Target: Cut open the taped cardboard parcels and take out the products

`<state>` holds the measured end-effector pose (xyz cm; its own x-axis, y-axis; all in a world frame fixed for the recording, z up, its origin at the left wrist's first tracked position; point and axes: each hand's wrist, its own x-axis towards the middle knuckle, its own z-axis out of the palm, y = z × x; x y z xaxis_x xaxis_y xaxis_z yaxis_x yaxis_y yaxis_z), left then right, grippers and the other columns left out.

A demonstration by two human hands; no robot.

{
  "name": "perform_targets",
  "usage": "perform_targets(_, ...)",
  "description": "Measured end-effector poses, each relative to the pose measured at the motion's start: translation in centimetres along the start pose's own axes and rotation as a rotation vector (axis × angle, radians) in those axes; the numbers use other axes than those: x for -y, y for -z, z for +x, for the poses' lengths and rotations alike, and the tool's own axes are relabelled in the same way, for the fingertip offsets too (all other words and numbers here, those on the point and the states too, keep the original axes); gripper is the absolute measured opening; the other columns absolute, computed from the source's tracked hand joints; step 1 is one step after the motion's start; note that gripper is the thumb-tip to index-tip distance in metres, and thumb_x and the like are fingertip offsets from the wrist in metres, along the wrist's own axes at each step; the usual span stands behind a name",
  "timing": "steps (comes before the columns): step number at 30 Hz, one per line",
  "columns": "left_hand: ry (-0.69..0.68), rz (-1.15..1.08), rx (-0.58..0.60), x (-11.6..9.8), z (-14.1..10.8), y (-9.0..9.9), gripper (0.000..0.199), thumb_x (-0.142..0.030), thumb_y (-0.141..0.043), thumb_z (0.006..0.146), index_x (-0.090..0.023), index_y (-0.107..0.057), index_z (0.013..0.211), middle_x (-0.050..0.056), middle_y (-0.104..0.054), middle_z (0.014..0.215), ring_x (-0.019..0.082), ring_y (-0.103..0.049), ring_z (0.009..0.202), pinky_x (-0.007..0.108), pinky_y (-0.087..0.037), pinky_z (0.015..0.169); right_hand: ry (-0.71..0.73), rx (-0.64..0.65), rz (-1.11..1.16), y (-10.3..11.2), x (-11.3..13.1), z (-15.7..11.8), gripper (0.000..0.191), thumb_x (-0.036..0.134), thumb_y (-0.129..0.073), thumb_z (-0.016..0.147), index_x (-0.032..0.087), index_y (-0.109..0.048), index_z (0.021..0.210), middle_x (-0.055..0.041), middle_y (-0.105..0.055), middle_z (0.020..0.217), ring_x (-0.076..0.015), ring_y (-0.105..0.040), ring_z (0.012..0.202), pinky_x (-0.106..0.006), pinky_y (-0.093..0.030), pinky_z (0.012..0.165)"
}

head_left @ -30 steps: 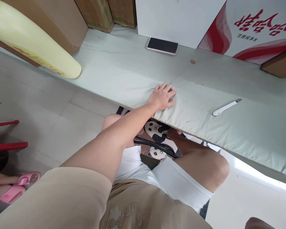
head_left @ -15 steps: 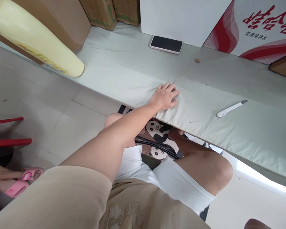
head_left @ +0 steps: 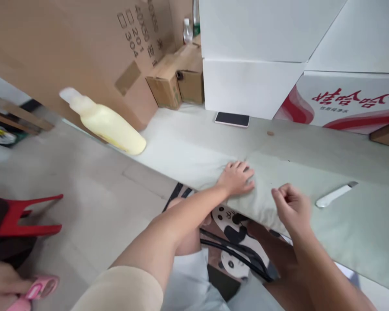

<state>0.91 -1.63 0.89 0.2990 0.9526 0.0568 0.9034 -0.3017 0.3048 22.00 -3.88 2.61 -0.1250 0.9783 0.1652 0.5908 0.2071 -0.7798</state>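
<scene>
My left hand point(head_left: 236, 178) lies palm down on the pale green cloth-covered table point(head_left: 188, 147), near its front edge, with its fingers spread. Just to its right, my right hand point(head_left: 291, 205) is held over the table edge, its fingers curled into a loose fist; no object shows in it, though it is slightly blurred. A white-handled craft knife point(head_left: 335, 194) with a short metal blade lies on the cloth beyond the right hand's right side, not touched. Behind the left hand, a phone point(head_left: 232, 119) lies with its dark screen up.
A pale yellow bottle point(head_left: 113, 127) lies on its side at the table's left edge. White boxes point(head_left: 253, 88), a red-and-white carton point(head_left: 346, 103) and brown cardboard boxes point(head_left: 164, 88) line the back. A small brown piece point(head_left: 270, 133) lies near the phone. A red stool point(head_left: 29, 216) stands at left.
My right hand has come into view from the lower right, fingers curled. The left hand stays flat on the cloth. The view has tilted up, showing more of the boxes and the whole bottle.
</scene>
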Motion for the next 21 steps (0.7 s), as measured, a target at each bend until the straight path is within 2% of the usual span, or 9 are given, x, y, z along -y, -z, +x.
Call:
perform_targets(2, 0.042, -0.129, -0.008, 0.6, -0.1, 0.1, 0.034, -0.042, -0.061, 0.098, -0.022, -0.072, 0.122, 0.011, -0.07, 0.134, 0.03, -0.061, 0.129, 0.048, -0.049, 0.111, 0.014, 0.06, 0.026, -2.8, 0.1, 1.3, 0.058, 0.067, -0.056, 0.092, 0.023, -0.042, 0.058, 0.0044, -0.039, 0.045, -0.0089, -0.037, 0.043, -0.025, -0.033, 0.046)
perform_targets(4, 0.108, -0.311, -0.044, 2.0, 0.3, 0.9, 0.027, -0.035, -0.062, 0.098, -0.023, -0.072, 0.119, 0.008, -0.073, 0.126, 0.023, -0.067, 0.12, 0.038, -0.055, 0.106, 0.04, 0.119, -0.002, -4.5, 0.1, 1.9, 0.056, 0.069, -0.05, 0.09, 0.024, -0.042, 0.057, 0.0037, -0.041, 0.045, -0.0097, -0.037, 0.042, -0.026, -0.032, 0.047)
perform_targets(6, 0.236, -0.407, -0.102, 4.8, 1.3, 2.8, 0.022, -0.027, -0.062, 0.096, -0.024, -0.072, 0.115, 0.004, -0.076, 0.117, 0.016, -0.072, 0.105, 0.028, -0.059, 0.092, 0.064, 0.136, -0.052, -5.2, -0.1, 1.9, 0.055, 0.066, -0.045, 0.092, 0.024, -0.044, 0.057, 0.0032, -0.041, 0.043, -0.0105, -0.037, 0.04, -0.026, -0.032, 0.047)
perform_targets(9, 0.477, -0.314, -0.204, 11.4, 3.8, 8.4, 0.016, -0.022, -0.056, 0.098, -0.022, -0.071, 0.104, 0.002, -0.076, 0.098, 0.015, -0.07, 0.084, 0.026, -0.056, 0.078, 0.114, 0.134, -0.092, -4.9, -0.1, 1.5, 0.053, 0.055, -0.041, 0.098, 0.024, -0.043, 0.056, 0.0036, -0.039, 0.041, -0.0103, -0.037, 0.036, -0.026, -0.03, 0.044)
perform_targets(12, 0.667, -0.145, -0.355, 19.2, 6.4, 15.9, 0.029, -0.029, -0.046, 0.104, -0.018, -0.066, 0.087, 0.008, -0.071, 0.091, 0.022, -0.066, 0.093, 0.034, -0.052, 0.089, 0.215, 0.128, -0.103, -4.6, -0.1, 1.4, 0.049, 0.044, -0.042, 0.102, 0.023, -0.041, 0.057, 0.0043, -0.04, 0.042, -0.009, -0.04, 0.034, -0.024, -0.03, 0.041)
perform_targets(15, 0.82, 0.046, -0.502, 25.7, 7.9, 22.5, 0.02, -0.036, -0.054, 0.102, -0.019, -0.064, 0.099, 0.012, -0.069, 0.114, 0.032, -0.058, 0.124, 0.044, -0.045, 0.108, 0.288, 0.147, -0.1, -4.5, -0.4, 1.1, 0.046, 0.037, -0.046, 0.104, 0.022, -0.043, 0.061, 0.0048, -0.044, 0.045, -0.0083, -0.046, 0.036, -0.022, -0.034, 0.042)
perform_targets(17, 0.929, 0.245, -0.522, 28.7, 8.4, 25.1, 0.03, -0.042, -0.063, 0.097, -0.019, -0.061, 0.117, 0.012, -0.061, 0.137, 0.032, -0.048, 0.137, 0.045, -0.04, 0.117, 0.292, 0.177, -0.099, -4.6, -0.9, 0.8, 0.044, 0.035, -0.048, 0.105, 0.022, -0.045, 0.063, 0.0043, -0.046, 0.047, -0.0089, -0.048, 0.038, -0.022, -0.036, 0.042)
perform_targets(19, 1.014, 0.341, -0.495, 30.6, 8.8, 26.1, 0.05, -0.05, -0.066, 0.096, -0.016, -0.055, 0.131, 0.014, -0.051, 0.151, 0.031, -0.042, 0.142, 0.047, -0.037, 0.121, 0.286, 0.211, -0.094, -4.7, -1.7, 0.4, 0.043, 0.034, -0.05, 0.104, 0.023, -0.047, 0.063, 0.0033, -0.047, 0.048, -0.0102, -0.047, 0.038, -0.024, -0.038, 0.042)
perform_targets(21, 1.056, 0.339, -0.463, 31.7, 9.3, 25.7, 0.064, -0.056, -0.069, 0.094, -0.012, -0.051, 0.136, 0.016, -0.047, 0.156, 0.031, -0.039, 0.143, 0.051, -0.037, 0.122, 0.278, 0.252, -0.072, -4.7, -2.6, 0.2, 0.042, 0.034, -0.051, 0.103, 0.023, -0.05, 0.063, 0.0021, -0.047, 0.048, -0.0117, -0.046, 0.038, -0.025, -0.038, 0.041)
